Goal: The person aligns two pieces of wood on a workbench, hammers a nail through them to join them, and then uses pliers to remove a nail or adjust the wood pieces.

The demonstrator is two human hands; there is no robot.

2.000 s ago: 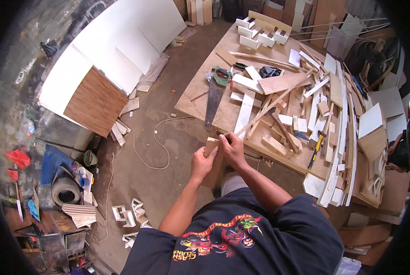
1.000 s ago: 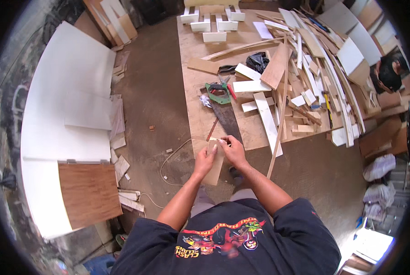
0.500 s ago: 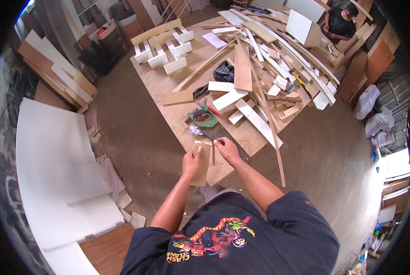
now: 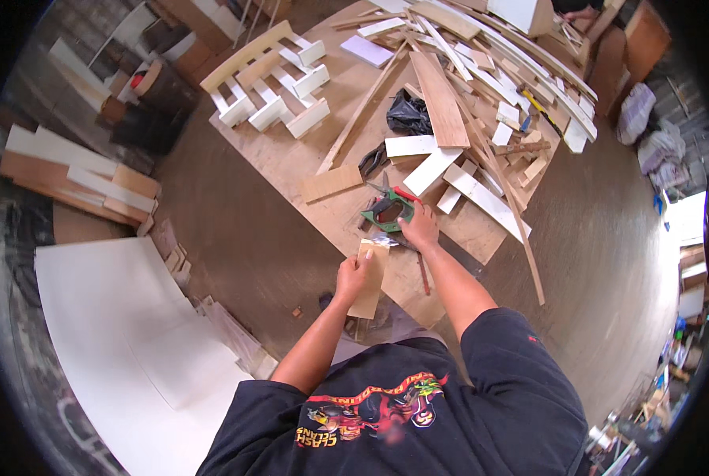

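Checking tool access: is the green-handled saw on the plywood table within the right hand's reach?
Probably yes. The right hand already rests beside the green-handled saw on the plywood table, nothing lying between them; the left hand holds a small wooden board.

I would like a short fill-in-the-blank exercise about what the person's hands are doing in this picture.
1. The left hand holds a small ____ board.
2. The right hand rests on the handsaw with a ____ handle.
3. The handsaw lies on the plywood ____.
4. Beside the pliers lies a ____ bag.

Missing words: wooden; green; table; black
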